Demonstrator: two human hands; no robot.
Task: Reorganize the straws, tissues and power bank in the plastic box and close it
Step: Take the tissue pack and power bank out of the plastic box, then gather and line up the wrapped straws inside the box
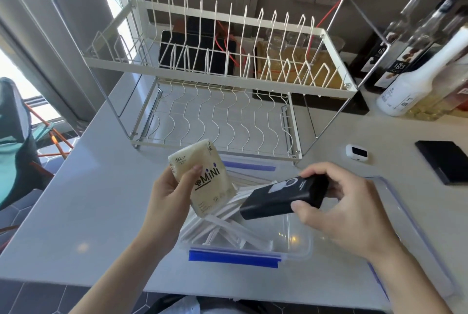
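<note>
Fingers of our left hand [169, 193] clutch the tissues [202, 182], right hand [336, 208] grips the power bank [281, 197]. We should square the straws [222, 227] flat in the plastic box [301, 240] first.

Tissue pack [202, 177] in left hand [168, 196], power bank [283, 197] in right hand [339, 210], both above strawed plastic box [298, 240]

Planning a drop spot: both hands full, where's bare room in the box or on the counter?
Inside the plastic box, the right half is bare; wrapped straws crowd the left half. Bare counter runs left of the left hand, which holds the tissue pack. The right hand holds the power bank; the lid lies right.
</note>
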